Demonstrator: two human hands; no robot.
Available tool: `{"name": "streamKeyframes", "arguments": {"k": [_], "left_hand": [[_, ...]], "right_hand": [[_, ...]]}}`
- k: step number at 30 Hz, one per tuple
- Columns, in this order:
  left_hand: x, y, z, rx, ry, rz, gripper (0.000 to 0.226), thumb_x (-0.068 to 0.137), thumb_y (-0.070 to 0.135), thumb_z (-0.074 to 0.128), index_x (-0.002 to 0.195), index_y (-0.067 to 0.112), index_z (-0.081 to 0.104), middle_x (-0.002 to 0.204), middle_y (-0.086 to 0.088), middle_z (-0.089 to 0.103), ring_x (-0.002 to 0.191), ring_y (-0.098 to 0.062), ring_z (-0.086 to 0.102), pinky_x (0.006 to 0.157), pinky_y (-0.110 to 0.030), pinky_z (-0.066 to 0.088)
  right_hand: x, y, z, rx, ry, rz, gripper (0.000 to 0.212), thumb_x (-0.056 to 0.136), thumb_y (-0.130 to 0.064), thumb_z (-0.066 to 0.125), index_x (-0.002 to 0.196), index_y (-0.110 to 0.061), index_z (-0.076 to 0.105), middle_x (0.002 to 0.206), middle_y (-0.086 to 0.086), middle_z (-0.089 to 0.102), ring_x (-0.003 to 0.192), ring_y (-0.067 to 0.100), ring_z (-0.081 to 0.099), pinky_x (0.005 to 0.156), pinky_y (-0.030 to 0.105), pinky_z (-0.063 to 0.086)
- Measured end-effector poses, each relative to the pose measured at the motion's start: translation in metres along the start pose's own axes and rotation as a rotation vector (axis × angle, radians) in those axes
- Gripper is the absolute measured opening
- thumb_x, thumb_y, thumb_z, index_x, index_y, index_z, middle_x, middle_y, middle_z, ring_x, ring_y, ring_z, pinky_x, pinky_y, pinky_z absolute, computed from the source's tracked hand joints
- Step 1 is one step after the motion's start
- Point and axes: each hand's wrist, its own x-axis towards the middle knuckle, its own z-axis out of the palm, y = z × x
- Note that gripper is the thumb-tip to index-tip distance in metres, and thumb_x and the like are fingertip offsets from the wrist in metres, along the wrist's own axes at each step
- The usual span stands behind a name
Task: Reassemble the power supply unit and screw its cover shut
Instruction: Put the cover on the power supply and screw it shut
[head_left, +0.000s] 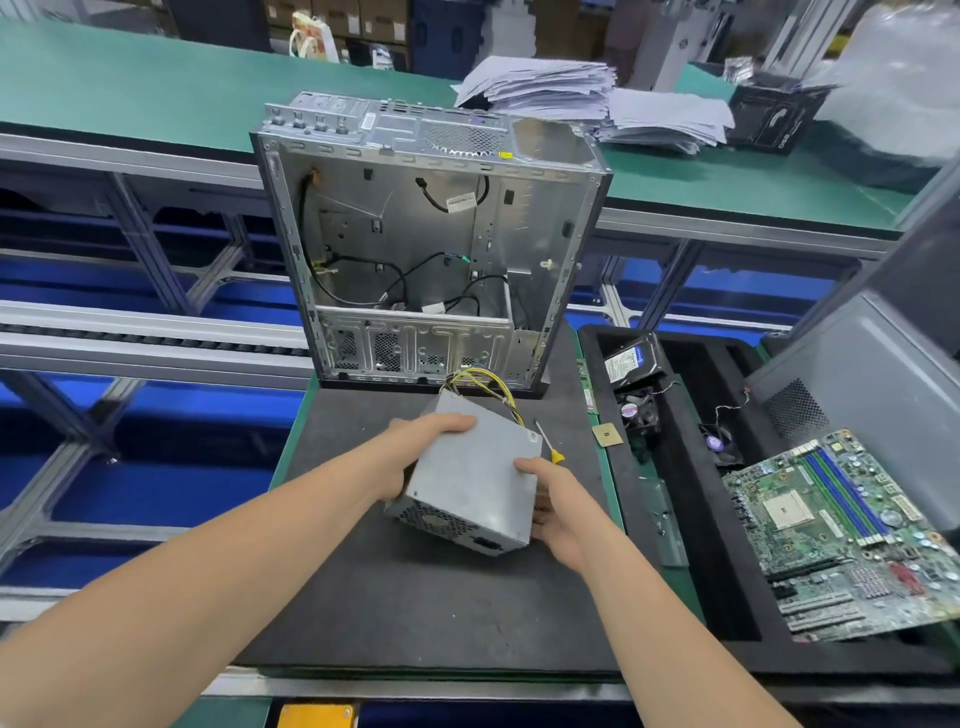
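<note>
Forearms came in from the bottom edge, their elbows cut off, and met at the power supply unit (472, 483) above the black foam mat (415, 597). The left hand (415, 457) gripped its far left corner, thumb laid flat over the top and the other fingers hidden beneath the box. The right hand (558, 512) held the right side, thumb hooked onto the top edge and fingers curled under, only partly seen. The grey unit sat tilted, vented face toward the camera; whether its near corner touched the mat could not be told. Yellow and black wires (488, 387) looped from its far end, where they attached being out of sight. Just beside the unit's right edge lay 1 screwdriver (553, 449), its yellow handle mostly covered by the box and the right thumb. To the right, a black tray (691, 467) held a motherboard (841, 530) that overhung the tray's right side, a small fan (636, 410) and a hard drive (631, 358) with an unreadable label; a square chip (608, 435) lay near the tray's left wall. Beyond the unit stood an open computer case (431, 249), loose black cables inside. Farther back, stacks of paper (545, 85) rested on a green bench (130, 88), and the shelves behind were blurred.
</note>
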Motion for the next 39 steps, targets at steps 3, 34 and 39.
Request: {"name": "streamKeyframes", "arguments": {"k": [3,34,39], "left_hand": [[-0.007,0.017,0.006,0.159,0.127,0.135,0.116,0.048,0.049,0.099,0.14,0.008,0.044,0.117,-0.013,0.073,0.094,-0.034,0.076,0.08,-0.052,0.063],[-0.039,-0.035,0.029,-0.172,0.481,0.374,0.029,0.097,0.032,0.054,0.124,0.023,0.061,0.113,0.0,0.073,0.108,-0.024,0.069,0.101,-0.05,0.053],[-0.037,-0.036,0.024,-0.172,0.467,0.389,0.021,0.1,0.026,0.055,0.118,0.023,0.065,0.111,0.002,0.075,0.105,-0.021,0.07,0.098,-0.042,0.055]], "right_hand": [[-0.004,-0.003,-0.004,0.023,-0.105,-0.02,0.029,0.098,-0.024,0.07,0.123,-0.01,0.069,0.111,0.011,0.079,0.103,0.029,0.075,0.081,0.039,0.061],[-0.007,-0.042,0.045,-0.302,0.141,-0.458,0.02,0.091,-0.042,0.071,0.104,-0.027,0.07,0.099,-0.013,0.071,0.1,0.013,0.064,0.078,0.036,0.055],[-0.007,-0.044,0.045,-0.259,0.099,-0.418,0.018,0.09,-0.036,0.073,0.104,-0.025,0.068,0.105,-0.003,0.073,0.109,0.028,0.067,0.093,0.051,0.056]]}}
